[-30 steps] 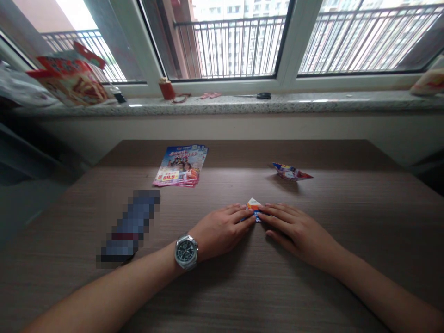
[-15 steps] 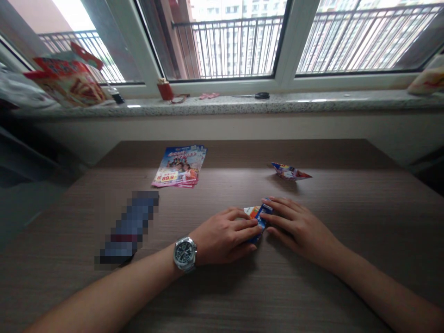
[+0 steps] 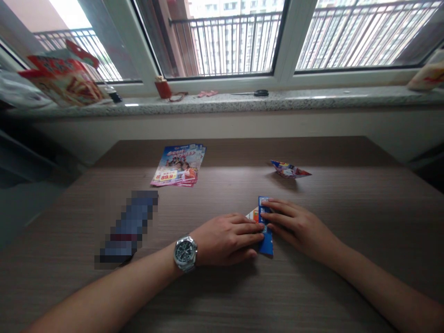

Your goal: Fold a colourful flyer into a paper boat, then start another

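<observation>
A small folded piece of colourful paper (image 3: 266, 240), blue with an orange and white corner, lies on the wooden table (image 3: 312, 277) between my hands. My left hand (image 3: 227, 238), with a wristwatch, lies on its left part, fingers stretched and pressed on the fold. My right hand (image 3: 294, 224) lies flat on the right, fingertips on the paper's upper edge. A finished folded paper shape (image 3: 289, 170) lies further back on the right. A stack of printed flyers (image 3: 178, 165) lies at the back left.
A blurred dark oblong object (image 3: 130, 226) lies left of my left arm. Behind the table runs a granite windowsill (image 3: 312, 101) with a red cup (image 3: 161, 88), scissors (image 3: 258, 93) and snack bags (image 3: 64, 78) at the far left.
A blue flap of the paper has been folded down toward me. Both hands have shifted nearer with it, and the paper now lies longer and flatter.
</observation>
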{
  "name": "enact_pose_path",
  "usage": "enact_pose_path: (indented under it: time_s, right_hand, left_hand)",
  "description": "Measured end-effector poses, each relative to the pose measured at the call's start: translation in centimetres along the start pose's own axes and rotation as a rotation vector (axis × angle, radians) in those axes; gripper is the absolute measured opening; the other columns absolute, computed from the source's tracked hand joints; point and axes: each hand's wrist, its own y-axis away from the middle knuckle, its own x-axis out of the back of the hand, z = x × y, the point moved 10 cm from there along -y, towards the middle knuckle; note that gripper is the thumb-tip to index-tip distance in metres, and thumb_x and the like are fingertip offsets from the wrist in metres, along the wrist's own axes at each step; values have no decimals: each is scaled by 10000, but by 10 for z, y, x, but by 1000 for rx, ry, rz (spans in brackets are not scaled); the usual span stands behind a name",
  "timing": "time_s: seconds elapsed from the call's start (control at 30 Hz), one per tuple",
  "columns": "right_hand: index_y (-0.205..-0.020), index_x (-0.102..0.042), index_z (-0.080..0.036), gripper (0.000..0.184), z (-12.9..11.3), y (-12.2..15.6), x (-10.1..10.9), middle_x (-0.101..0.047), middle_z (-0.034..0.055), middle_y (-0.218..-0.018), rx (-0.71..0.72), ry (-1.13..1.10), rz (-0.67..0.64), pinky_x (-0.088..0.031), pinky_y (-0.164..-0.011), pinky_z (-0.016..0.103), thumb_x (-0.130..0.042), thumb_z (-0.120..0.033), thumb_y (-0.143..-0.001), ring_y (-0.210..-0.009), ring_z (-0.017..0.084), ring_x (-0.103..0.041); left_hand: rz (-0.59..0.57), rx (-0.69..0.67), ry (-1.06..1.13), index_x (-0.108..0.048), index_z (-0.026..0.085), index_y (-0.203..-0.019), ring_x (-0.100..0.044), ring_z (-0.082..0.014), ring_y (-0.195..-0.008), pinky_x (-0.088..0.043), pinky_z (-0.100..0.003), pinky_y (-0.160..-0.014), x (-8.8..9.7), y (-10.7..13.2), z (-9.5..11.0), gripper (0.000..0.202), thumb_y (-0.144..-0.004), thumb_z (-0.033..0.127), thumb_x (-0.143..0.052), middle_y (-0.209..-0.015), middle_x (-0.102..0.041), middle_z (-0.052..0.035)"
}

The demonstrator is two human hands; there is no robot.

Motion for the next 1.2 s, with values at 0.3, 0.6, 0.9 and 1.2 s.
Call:
enact_pose_path:
  time_s: [0.3, 0.6, 0.9, 1.2]
  right_hand:
    - [-1256, -685, -228, 298, 0, 1, -3, -623, 108, -1398, -1, 19, -26, -514, -1060, 470, -547, -250, -993, -1319, 277, -555]
    - [-1275, -668, -257, 308, 3, 2, -6, -629, 93, -1392, 1, -42, -13, -498, -1071, 482, -567, -243, -984, -1337, 273, -540]
    - [-1237, -673, -240, 280, 7, -1, 3, -633, 105, -1381, -66, -169, 33, -515, -1059, 442, -582, -226, -973, -1281, 253, -590]
    - [-1134, -729, -233, 227, 15, 0, 9, -680, 103, -1290, -104, -181, 81, -553, -1009, 386, -575, -197, -972, -1177, 232, -659]
  left_hand:
    - [-10, 36, -23, -504, 136, -1425, -573, -267, -1254, -479, -417, -1071, -2, -1, -5, 490, -1035, 428, -456, -1417, -580, -125]
    - [-80, 86, -62, -480, 165, -1455, -572, -285, -1217, -473, -423, -1063, -8, 0, -9, 544, -1029, 497, -417, -1475, -521, -100]
    - [-109, 139, -63, -451, 160, -1477, -537, -283, -1254, -458, -426, -1079, -11, 1, -11, 581, -1020, 520, -429, -1516, -475, -89]
    - [-92, 154, -62, -391, 186, -1517, -518, -290, -1283, -435, -436, -1084, -10, 1, -10, 609, -1020, 536, -426, -1519, -480, -81]
